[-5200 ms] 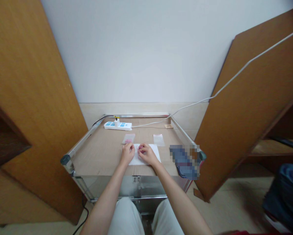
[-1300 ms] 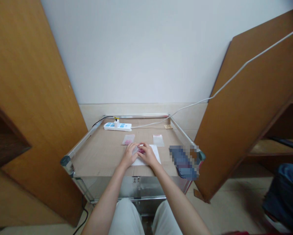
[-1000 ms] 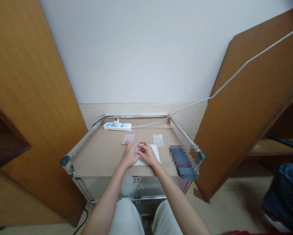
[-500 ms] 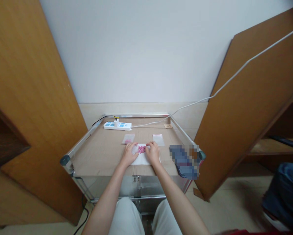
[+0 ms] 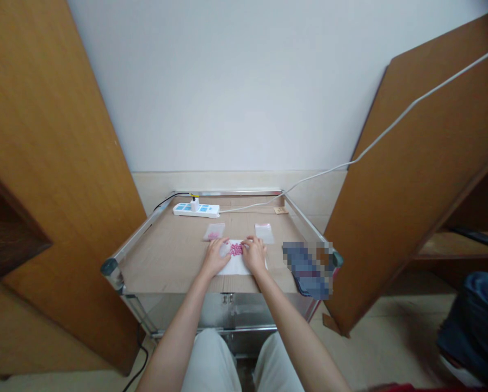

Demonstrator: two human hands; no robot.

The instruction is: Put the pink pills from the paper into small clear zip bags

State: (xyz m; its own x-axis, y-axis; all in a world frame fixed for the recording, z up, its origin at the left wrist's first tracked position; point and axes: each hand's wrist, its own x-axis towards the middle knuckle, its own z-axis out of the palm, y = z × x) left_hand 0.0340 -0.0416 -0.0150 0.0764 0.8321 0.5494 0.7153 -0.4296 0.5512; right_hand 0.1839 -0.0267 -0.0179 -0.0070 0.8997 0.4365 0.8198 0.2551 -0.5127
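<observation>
A cluster of small pink beads (image 5: 236, 249) lies on a white sheet (image 5: 234, 267) near the table's front edge. My left hand (image 5: 216, 258) rests at the left of the beads, its thumb and fingers apart, with a pale translucent patch between them. On the other side, my right hand (image 5: 253, 255) has its fingers bent and its thumb and index fingertips close together at the beads' right edge. Whatever is between those fingertips is too small to make out. Behind my left hand lies a clear bag with pink beads (image 5: 213, 233). A flat clear bag (image 5: 264, 233) lies behind my right hand.
A white power strip (image 5: 196, 210) with a plug sits at the back left, its cable (image 5: 309, 178) running up right. A dark blue, partly pixelated item (image 5: 307, 272) lies at the right edge. Wooden panels flank the table; a person's leg (image 5: 468, 321) shows at right.
My right hand's fingers have curled slightly toward the thumb and shifted a little left over the beads' edge. My left hand stays nearly where it was.
</observation>
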